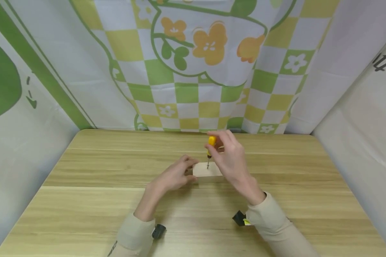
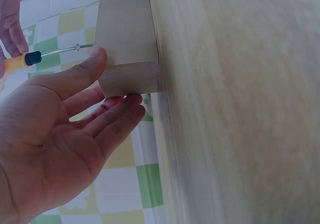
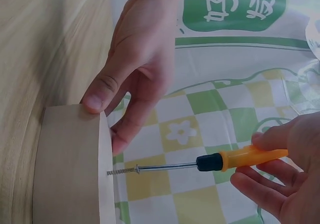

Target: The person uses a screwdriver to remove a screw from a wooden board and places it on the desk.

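A pale wooden block [image 1: 203, 170] lies on the table, with a screw [image 3: 122, 171] standing upright in its top face, much of the thread showing. My right hand [image 1: 233, 157] grips a screwdriver [image 3: 245, 158] by its yellow handle, between thumb and fingers. The metal shaft points down and its tip meets the screw head. At the block's left end, my left hand [image 1: 177, 173] holds the block, thumb [image 2: 95, 59] on the near side and fingers around the end and far side. In the head view my right hand hides the block's right end.
The wood-grained table [image 1: 99, 207] reaches back to a checked, flower-printed curtain [image 1: 186, 89]. White printed sheets hang at both sides. A black wrist camera [image 1: 159, 231] sits at the left sleeve, and another black camera [image 1: 239, 218] at the right sleeve.
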A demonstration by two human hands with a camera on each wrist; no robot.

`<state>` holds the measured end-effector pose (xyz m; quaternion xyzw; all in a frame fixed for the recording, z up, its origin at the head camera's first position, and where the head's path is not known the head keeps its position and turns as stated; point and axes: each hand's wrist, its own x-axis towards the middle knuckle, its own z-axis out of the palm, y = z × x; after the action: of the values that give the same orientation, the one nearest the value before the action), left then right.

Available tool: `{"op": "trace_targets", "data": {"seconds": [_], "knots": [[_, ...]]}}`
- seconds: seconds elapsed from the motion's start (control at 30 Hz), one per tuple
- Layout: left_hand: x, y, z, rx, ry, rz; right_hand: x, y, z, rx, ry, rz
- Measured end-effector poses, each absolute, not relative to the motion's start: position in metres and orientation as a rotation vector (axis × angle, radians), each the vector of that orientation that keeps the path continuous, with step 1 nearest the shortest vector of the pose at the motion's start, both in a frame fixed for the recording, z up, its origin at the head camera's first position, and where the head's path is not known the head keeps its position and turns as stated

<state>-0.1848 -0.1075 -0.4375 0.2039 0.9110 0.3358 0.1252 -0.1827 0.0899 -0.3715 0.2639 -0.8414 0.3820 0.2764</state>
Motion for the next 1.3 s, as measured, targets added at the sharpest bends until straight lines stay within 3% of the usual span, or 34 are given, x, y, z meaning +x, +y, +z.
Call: {"op": "trace_targets", "data": {"seconds": [0.67, 1.3], "knots": [[-0.183, -0.107, -0.436, 0.572, 2.653, 0.989, -0.177, 0.091, -0.361, 0.793, -2.338, 1.299], [-0.184, -0.106, -0.437, 0.584, 2.656, 0.992, -0.18, 0.091, -0.365, 0.702, -2.344, 1.097]]}}
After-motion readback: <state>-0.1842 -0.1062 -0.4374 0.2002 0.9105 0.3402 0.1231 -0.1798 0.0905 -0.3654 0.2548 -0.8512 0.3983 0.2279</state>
